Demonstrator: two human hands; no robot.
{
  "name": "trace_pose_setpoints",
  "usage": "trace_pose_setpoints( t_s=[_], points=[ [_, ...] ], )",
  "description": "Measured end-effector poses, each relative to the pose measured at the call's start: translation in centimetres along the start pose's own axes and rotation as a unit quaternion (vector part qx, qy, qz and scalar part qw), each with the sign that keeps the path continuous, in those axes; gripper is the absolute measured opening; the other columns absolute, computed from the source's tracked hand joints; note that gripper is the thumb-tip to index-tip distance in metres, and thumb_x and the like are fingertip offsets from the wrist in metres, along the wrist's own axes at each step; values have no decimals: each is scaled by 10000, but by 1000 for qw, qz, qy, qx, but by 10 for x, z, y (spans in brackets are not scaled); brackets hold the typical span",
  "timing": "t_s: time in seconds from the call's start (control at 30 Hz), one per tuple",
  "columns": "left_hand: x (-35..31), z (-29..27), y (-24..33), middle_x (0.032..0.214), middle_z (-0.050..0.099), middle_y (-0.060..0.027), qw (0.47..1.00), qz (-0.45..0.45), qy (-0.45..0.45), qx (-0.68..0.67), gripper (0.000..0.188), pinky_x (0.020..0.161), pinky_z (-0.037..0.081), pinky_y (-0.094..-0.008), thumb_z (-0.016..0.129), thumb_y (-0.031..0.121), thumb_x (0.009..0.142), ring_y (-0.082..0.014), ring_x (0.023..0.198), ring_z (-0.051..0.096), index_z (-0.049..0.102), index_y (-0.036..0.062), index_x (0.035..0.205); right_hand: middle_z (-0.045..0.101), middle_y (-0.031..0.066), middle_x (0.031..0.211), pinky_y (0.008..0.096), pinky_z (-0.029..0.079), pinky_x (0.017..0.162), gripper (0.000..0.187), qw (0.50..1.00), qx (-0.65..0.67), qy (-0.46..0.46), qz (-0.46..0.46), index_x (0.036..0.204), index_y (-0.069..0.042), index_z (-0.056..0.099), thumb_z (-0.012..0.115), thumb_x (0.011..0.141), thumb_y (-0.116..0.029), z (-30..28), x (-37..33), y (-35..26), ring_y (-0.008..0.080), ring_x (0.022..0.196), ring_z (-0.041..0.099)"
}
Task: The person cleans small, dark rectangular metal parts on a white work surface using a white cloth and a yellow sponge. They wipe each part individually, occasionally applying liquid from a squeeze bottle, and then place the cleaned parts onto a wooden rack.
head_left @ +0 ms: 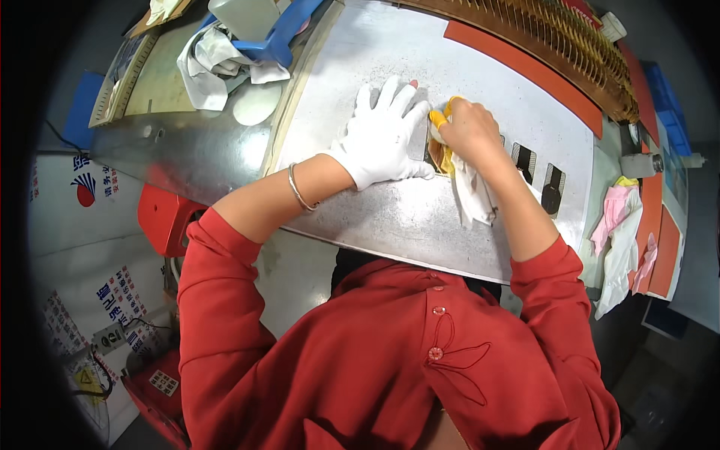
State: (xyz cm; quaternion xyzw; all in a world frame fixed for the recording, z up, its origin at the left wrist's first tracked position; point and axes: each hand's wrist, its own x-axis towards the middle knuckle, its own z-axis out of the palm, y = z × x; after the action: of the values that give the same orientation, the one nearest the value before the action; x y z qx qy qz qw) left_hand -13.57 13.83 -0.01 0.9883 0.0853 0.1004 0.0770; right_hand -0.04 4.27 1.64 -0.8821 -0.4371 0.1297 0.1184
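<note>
My left hand, in a white glove with one fingertip showing pink, lies flat with its fingers spread on the pale work surface. Yellow covers sit on some fingertips of my right hand, which is otherwise bare. Its fingers are bent and closed around a crumpled white cloth that trails toward me. Below those fingers, a small dark and yellowish piece is partly hidden, beside my left thumb. To the right lie flat dark pieces with a narrow neck, one nearer and another farther off.
A long brown rack of upright slats runs along the far edge, with a red-orange strip before it. Rags and a blue holder stand far left. Pink and white cloths hang at right, near a bottle. A red stool is at left.
</note>
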Motion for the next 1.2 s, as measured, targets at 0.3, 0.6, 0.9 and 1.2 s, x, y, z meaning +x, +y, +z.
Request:
trace_pose_setpoints(
  t_s=[0.3,0.6,0.9,1.2],
  points=[
    [3,-1,-1,1377,291,-153,999,46,-24,13,826,1023,120,-570,606,600,660,-376,1307,177,432,71,1270,609,249,736,426,488,668,228,1000,10,-7,7,783,55,605,578,724,-163,4,-22,-6,377,720,616],
    [9,-12,-4,1363,306,-140,992,108,-57,40,939,1001,170,-592,657,615,571,-335,1306,200,409,7,1243,598,262,703,441,485,641,258,1000,7,-8,-15,746,56,593,583,751,-202,10,-57,-11,381,705,615],
    [13,-21,-9,1359,292,-200,989,109,-102,24,1034,1034,177,-513,707,602,490,-365,1296,200,393,14,1280,590,267,678,460,469,623,246,998,22,-41,-38,745,50,573,576,756,-196,12,-91,-12,400,671,603],
    [-42,-31,-56,1332,343,-206,999,13,-6,-45,947,1043,216,-429,719,529,574,-361,1278,248,362,8,1279,607,234,731,437,464,640,284,995,38,-33,-82,798,24,587,567,785,-259,-28,-56,-44,380,697,597]
  ],
)
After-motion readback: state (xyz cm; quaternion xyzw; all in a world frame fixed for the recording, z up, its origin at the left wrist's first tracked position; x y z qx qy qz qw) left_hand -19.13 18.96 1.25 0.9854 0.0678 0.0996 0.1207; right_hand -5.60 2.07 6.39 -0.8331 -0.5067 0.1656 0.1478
